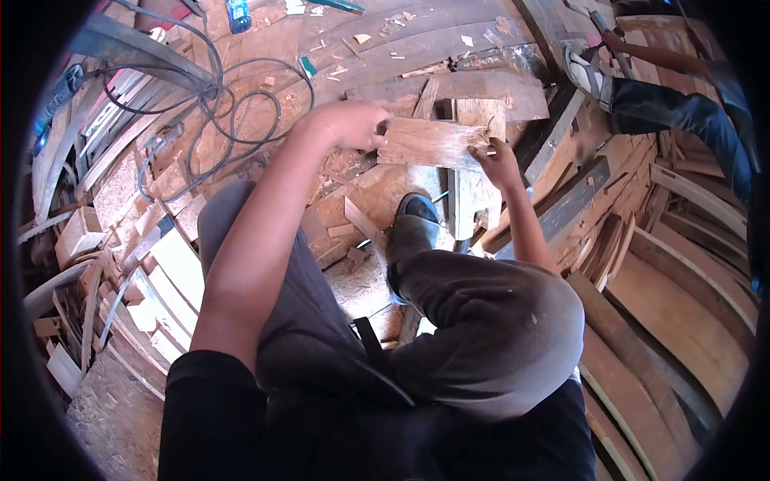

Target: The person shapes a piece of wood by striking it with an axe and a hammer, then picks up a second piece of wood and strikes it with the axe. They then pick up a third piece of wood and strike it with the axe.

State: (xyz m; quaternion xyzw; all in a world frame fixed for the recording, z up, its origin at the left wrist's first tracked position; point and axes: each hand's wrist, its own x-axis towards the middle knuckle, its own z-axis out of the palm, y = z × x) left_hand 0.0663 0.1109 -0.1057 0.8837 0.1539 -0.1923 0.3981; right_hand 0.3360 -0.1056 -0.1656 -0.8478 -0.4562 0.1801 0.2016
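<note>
A short, flat wooden board (429, 143) with a pale, rough right end is held level between my two hands. My left hand (353, 126) grips its left end, fingers curled round the edge. At the right end, my right hand (496, 163) pinches the board near its lower corner. Behind and below it stands a light wooden block (468, 196), partly covered by the board. A wider plank (525, 96) lies just beyond, with a narrow wood strip (427, 98) leaning on it.
A tangled black cable (215, 92) lies at the left. Wood offcuts (80, 232) pile up at far left, and long boards (682, 297) are stacked at right. A blue-labelled bottle (238, 16) is at the top. Another person's jeans-clad leg (666, 108) extends in from the right.
</note>
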